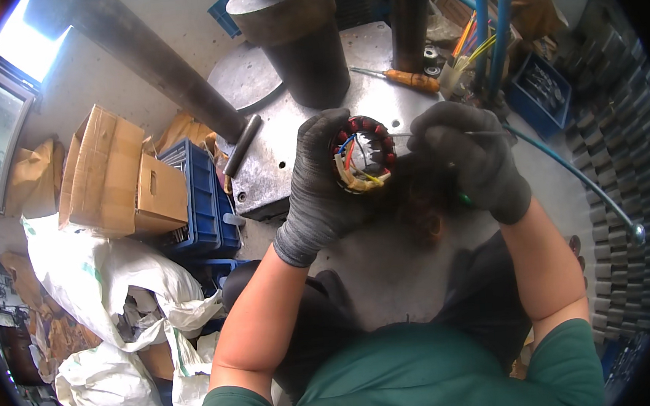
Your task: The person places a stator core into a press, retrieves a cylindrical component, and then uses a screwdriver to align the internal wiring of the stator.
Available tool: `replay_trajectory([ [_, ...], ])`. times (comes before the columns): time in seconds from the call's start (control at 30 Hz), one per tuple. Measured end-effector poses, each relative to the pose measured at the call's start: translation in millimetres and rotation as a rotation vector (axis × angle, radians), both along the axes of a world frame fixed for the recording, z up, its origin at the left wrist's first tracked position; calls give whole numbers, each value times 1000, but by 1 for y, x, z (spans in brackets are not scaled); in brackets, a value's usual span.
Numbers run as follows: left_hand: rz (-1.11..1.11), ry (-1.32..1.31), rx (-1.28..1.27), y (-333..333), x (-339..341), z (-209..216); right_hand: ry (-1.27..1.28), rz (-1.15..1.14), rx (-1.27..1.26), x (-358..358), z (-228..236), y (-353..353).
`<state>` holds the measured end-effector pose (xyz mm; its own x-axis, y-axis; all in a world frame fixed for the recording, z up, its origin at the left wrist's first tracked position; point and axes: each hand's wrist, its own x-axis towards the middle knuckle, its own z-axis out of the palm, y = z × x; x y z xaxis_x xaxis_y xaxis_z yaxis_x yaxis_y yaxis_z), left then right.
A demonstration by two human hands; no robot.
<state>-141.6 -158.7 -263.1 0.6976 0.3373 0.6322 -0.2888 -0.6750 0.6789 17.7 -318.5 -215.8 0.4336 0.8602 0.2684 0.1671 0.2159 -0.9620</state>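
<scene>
Both my hands wear dark grey gloves and are raised in front of the metal press table. My left hand is closed round the side of a motor stator, a ring with dark red windings. Blue, red, yellow and white wires lie in and across its opening. In my right hand, the fingers pinch a thin metal rod. Its tip points left and reaches the stator's right edge; whether it touches I cannot tell. The rod's other end sticks out past my right knuckles.
On the press table stand a thick cylinder and columns. A wooden-handled pointed tool and a dark bar lie there. Left are cardboard boxes, a blue crate and white sacks; right, stacked metal parts.
</scene>
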Motion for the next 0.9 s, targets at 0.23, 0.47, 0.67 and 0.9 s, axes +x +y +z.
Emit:
replay_trajectory([
  [0.23,-70,-73,4,-4,-2,15,300,22,-11,6,-5,-2],
  [0.47,39,-24,245,12,4,-11,-747,-56,115,0,17,-5],
  [0.67,20,126,-49,-1,-2,5,-489,-90,161,1,8,-4],
  [0.9,9,107,-205,7,-1,-4,21,-168,214,5,8,-13],
])
